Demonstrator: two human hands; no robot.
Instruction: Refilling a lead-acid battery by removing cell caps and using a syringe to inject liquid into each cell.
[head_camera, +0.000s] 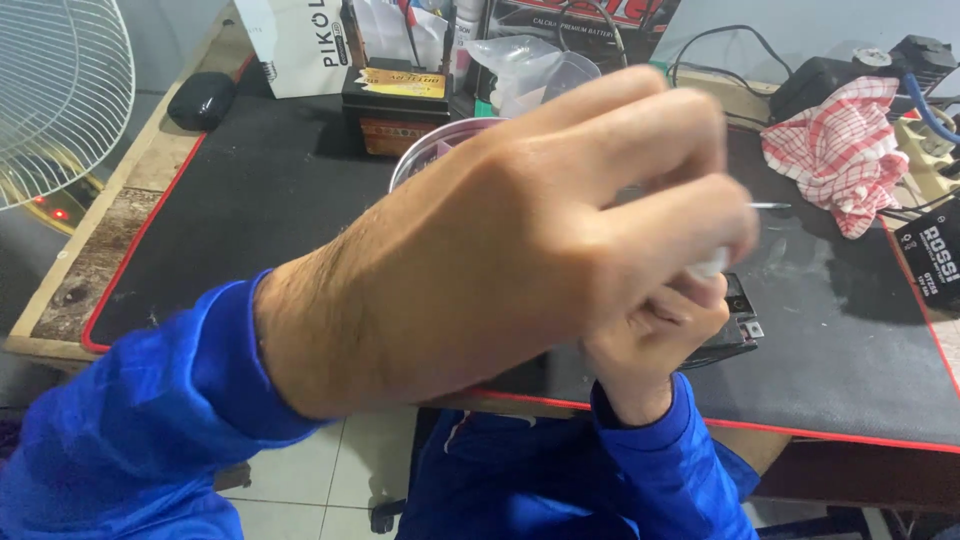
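Left hand raised close to the camera, fingers curled around a small white object barely showing at 3 o'clock of the fist. Right hand closed just beneath, pressed against a dark boxy part on the black mat. Seemingly mid-application on that part; next calls for steadiness. Red-checked cloth lying at 2 o'clock.

Single head view, looking down and forward, very close over hands, black mat beyond
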